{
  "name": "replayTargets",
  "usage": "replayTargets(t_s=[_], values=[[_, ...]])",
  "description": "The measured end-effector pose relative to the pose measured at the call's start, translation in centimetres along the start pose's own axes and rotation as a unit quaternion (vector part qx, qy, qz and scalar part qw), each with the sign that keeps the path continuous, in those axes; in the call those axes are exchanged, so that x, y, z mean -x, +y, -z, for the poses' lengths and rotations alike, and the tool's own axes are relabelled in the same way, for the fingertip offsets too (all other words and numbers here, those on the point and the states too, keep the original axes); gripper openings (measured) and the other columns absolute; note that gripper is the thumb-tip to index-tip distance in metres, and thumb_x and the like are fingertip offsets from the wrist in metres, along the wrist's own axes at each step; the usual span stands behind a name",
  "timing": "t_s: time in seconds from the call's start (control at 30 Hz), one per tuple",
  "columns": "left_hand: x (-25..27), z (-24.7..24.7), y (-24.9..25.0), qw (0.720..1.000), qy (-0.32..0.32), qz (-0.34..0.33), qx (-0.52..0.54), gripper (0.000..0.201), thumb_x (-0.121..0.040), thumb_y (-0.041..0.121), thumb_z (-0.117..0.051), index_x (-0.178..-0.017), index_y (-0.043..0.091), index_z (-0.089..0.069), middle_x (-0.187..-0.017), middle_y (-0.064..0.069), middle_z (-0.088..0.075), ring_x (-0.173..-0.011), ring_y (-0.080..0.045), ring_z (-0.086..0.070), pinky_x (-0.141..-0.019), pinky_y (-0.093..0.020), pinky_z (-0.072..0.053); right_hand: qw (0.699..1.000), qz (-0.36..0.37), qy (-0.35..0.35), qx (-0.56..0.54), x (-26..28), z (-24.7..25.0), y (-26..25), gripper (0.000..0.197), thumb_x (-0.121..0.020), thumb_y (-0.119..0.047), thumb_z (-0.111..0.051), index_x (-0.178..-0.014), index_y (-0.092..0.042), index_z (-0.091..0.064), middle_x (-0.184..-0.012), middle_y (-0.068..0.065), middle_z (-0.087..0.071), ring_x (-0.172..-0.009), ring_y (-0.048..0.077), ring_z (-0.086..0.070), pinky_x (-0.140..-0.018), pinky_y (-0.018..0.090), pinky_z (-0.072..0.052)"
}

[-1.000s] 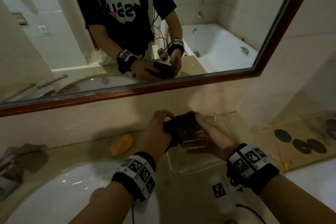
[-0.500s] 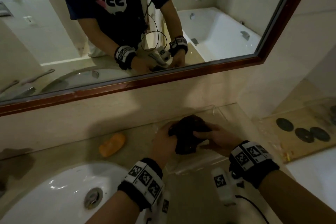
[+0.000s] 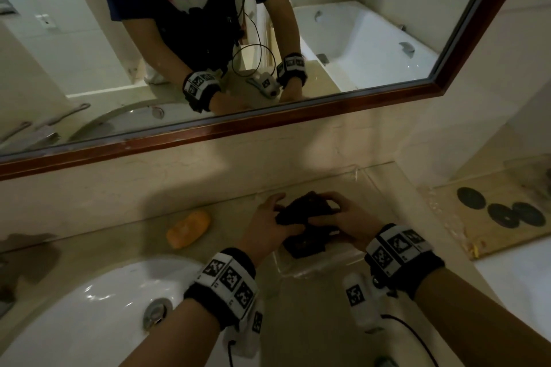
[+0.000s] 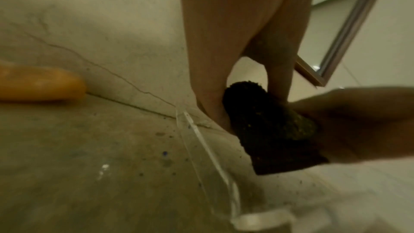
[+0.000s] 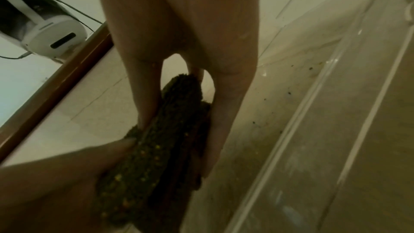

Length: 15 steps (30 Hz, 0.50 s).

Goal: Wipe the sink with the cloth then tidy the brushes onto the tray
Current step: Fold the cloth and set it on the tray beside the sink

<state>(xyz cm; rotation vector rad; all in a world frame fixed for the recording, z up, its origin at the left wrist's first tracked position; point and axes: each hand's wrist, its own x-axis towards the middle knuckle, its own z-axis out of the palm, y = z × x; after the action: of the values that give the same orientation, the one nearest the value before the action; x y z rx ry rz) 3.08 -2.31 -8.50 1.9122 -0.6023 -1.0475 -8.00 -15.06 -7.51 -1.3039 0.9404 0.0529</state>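
Observation:
A dark, folded cloth (image 3: 302, 207) is held between both hands just above a clear tray (image 3: 322, 266) on the counter, right of the white sink (image 3: 89, 307). My left hand (image 3: 278, 213) pinches the cloth's left end and my right hand (image 3: 331, 211) grips its right end. In the left wrist view, fingers (image 4: 208, 81) press the cloth (image 4: 268, 130) over the tray's wall (image 4: 201, 141). In the right wrist view, the cloth (image 5: 161, 139) sits between thumb and fingers (image 5: 226, 112). I cannot make out any brush.
An orange oval object (image 3: 188, 229) lies on the counter by the back wall, left of the tray. A wooden board (image 3: 492, 235) with dark discs is at the right. The mirror's wooden frame (image 3: 268, 119) runs above the counter. The sink's drain (image 3: 156, 311) is near my left wrist.
Both hands have come down with the cloth, from chest height over the counter to just above the tray. The cloth is bunched tighter between them.

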Motion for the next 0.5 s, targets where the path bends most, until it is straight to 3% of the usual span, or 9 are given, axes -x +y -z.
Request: replayTargets(t_s=[0.07, 0.17, 0.27, 0.33, 0.4, 0.5], values=[[-0.1, -0.3, -0.8, 0.995, 0.039, -0.053, -0.070, 0.065, -0.076, 0.020, -0.076, -0.132, 0.019, -0.045, -0.134, -0.009, -0.046, -0.117, -0.026, -0.054, -0.095, -0.030, -0.050, 0.999, -0.012, 0.014, 0.028, -0.3, -0.2, 0.0, 0.042, -0.084, -0.009, -0.069, -0.119, -0.017, -0.049, -0.099, 0.010, -0.061, -0.086, 0.027, -0.063, -0.092, 0.046, -0.053], [0.1, -0.7, -2.0, 0.976, 0.048, -0.090, -0.192, 0.049, -0.078, 0.025, -0.074, -0.122, 0.020, -0.053, -0.131, -0.009, -0.046, -0.113, -0.025, -0.055, -0.089, -0.023, -0.046, 0.992, -0.025, 0.035, 0.120, -0.9, -0.1, 0.6, 0.031, -0.083, -0.020, -0.071, -0.107, -0.016, -0.051, -0.105, 0.015, -0.060, -0.101, 0.034, -0.063, -0.092, 0.045, -0.054], [0.4, -1.1, -2.7, 0.956, 0.044, -0.105, -0.272, 0.048, -0.084, 0.030, -0.066, -0.130, 0.025, -0.052, -0.137, -0.003, -0.039, -0.121, -0.026, -0.051, -0.105, -0.031, -0.043, 0.970, -0.015, 0.049, 0.238, -1.4, 0.0, 1.3, 0.030, -0.082, -0.028, -0.072, -0.100, -0.017, -0.051, -0.102, 0.012, -0.059, -0.096, 0.030, -0.063, -0.078, 0.036, -0.057], [0.7, -1.2, -2.4, 0.923, 0.044, -0.123, -0.362, 0.052, -0.085, 0.039, -0.062, -0.135, 0.029, -0.049, -0.140, 0.003, -0.037, -0.128, -0.021, -0.044, -0.112, -0.033, -0.032, 0.947, 0.001, 0.053, 0.317, -1.4, -0.1, 1.3, 0.033, -0.083, -0.030, -0.070, -0.106, -0.015, -0.052, -0.105, 0.011, -0.061, -0.091, 0.027, -0.061, -0.070, 0.027, -0.053], [0.7, -1.1, -2.2, 0.889, 0.037, -0.128, -0.439, 0.052, -0.082, 0.045, -0.062, -0.132, 0.034, -0.051, -0.139, 0.006, -0.040, -0.127, -0.019, -0.042, -0.112, -0.035, -0.024, 0.910, 0.029, 0.068, 0.409, -1.4, -0.2, 1.3, 0.049, -0.083, -0.030, -0.070, -0.124, -0.013, -0.049, -0.123, 0.016, -0.054, -0.098, 0.029, -0.059, -0.081, 0.030, -0.050], [0.6, -0.7, -1.9, 0.879, 0.023, -0.108, -0.464, 0.044, -0.082, 0.041, -0.064, -0.125, 0.035, -0.057, -0.135, 0.006, -0.046, -0.119, -0.019, -0.050, -0.108, -0.034, -0.026, 0.848, 0.133, 0.070, 0.508, -1.1, -0.9, 1.1, 0.068, -0.081, -0.025, -0.071, -0.140, -0.022, -0.039, -0.141, 0.011, -0.032, -0.120, 0.029, -0.047, -0.100, 0.034, -0.045]])
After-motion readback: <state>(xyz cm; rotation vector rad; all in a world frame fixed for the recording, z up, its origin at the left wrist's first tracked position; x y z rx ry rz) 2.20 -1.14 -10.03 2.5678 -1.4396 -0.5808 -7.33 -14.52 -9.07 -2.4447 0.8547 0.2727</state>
